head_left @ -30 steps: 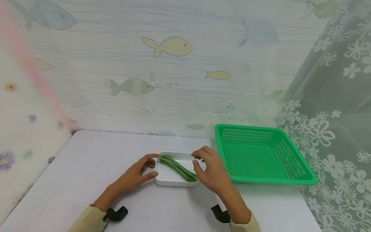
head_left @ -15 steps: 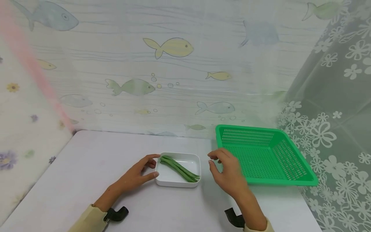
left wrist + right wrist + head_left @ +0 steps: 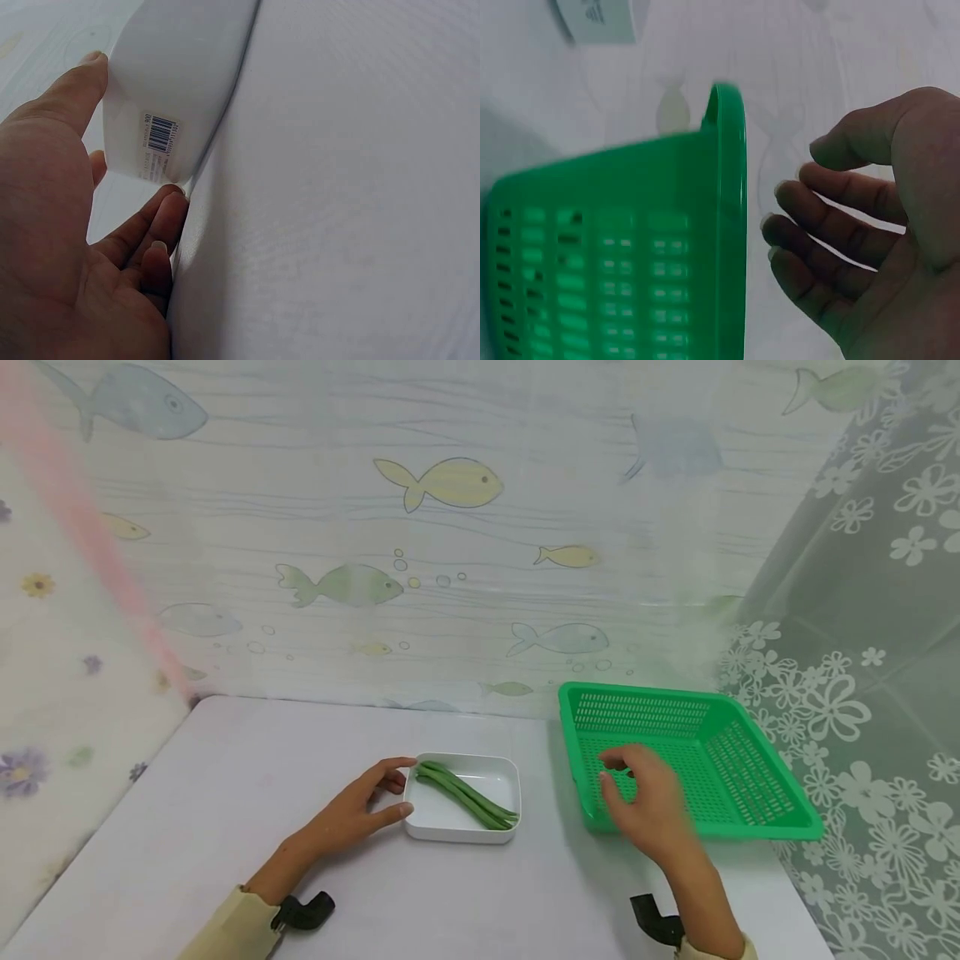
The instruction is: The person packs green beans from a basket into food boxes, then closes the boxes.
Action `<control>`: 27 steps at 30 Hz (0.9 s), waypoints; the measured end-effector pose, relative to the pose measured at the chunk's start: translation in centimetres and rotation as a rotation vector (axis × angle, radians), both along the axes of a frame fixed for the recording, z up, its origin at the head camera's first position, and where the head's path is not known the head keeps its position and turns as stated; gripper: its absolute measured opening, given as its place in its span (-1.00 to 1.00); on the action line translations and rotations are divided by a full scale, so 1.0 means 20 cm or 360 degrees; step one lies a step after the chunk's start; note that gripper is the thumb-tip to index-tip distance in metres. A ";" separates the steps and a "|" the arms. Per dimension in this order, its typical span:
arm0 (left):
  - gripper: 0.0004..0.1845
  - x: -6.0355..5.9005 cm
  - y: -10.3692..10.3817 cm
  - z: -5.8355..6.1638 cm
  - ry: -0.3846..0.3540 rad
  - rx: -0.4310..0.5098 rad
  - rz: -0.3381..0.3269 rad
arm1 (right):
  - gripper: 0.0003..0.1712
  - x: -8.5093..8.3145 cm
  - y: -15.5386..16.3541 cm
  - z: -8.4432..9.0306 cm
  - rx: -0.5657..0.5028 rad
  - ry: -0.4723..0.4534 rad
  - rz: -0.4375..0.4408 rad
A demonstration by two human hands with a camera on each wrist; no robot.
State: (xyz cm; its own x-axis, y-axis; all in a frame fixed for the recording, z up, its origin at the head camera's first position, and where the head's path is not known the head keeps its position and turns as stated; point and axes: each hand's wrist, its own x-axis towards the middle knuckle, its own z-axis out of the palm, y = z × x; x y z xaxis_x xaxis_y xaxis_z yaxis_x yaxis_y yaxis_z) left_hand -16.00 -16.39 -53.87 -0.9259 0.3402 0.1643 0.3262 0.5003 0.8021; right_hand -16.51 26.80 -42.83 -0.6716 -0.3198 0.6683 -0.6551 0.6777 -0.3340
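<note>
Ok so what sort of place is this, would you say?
Probably a screened-off corner set up for tabletop work; whether it's in a home I can't tell. A white table stands against a fish-print backdrop, with what look like green beans on it in a white dish.

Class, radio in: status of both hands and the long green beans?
Left hand holding left end of white rectangular dish. Right hand holding nothing, above green perforated plastic basket. Beans diagonal inside dish, nothing over them.

Head view looks down; wrist views close; right shares basket (image 3: 712,777).
</note>
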 end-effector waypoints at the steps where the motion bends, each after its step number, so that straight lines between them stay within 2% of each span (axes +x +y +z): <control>1: -0.28 0.00 0.00 0.00 0.0002 0.0002 0.0000 | -0.69 0.00 0.02 0.00 0.0023 -0.0023 -0.0018; 9: -0.30 -0.01 0.00 -0.01 0.0035 -0.0002 -0.0013 | -0.75 -0.02 0.21 0.00 0.0232 -0.0415 -0.0132; 17: -0.27 -0.01 0.00 -0.02 0.0015 -0.0020 -0.0001 | -0.80 -0.07 0.28 -0.01 0.0375 -0.0842 -0.0055; 22: -0.25 -0.01 0.00 -0.02 0.0004 -0.0019 0.0005 | -0.76 -0.09 0.30 -0.02 0.0398 -0.1017 0.0015; 27: -0.25 0.00 0.00 -0.01 0.0010 -0.0029 0.0014 | -0.67 -0.12 0.30 0.00 0.0450 -0.1207 0.0027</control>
